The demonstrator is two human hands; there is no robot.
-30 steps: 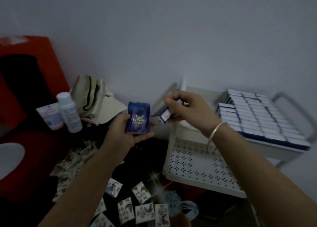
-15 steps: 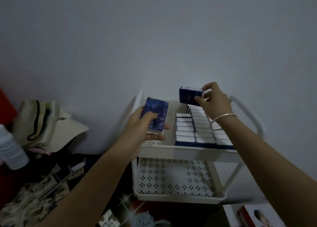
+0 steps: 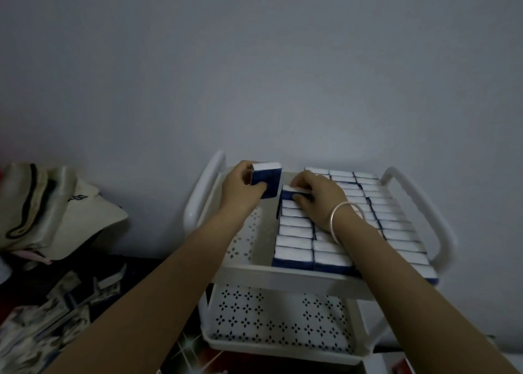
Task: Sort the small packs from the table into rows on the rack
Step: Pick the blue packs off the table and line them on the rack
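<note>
A white two-tier rack [image 3: 283, 274] stands against the wall. Its top shelf holds several rows of small blue-and-white packs [image 3: 294, 240] standing on edge. My left hand [image 3: 240, 187] grips one blue pack [image 3: 267, 180] above the bare left part of the top shelf. At the far end of the leftmost row, my right hand [image 3: 319, 195] pinches another blue pack [image 3: 291, 194], which is tilted there. A bracelet sits on my right wrist.
The rack's lower shelf [image 3: 271, 322] is perforated and bare. White handles [image 3: 441, 232] rise at both sides of the rack. A beige cap [image 3: 62, 209] and several scattered patterned packs [image 3: 42, 325] lie on the dark table at the left. The wall is close behind.
Both hands moved forward over the top shelf. My right hand lowered its pack onto the far end of the leftmost row. My left hand carried its pack up beside it. The view swung right.
</note>
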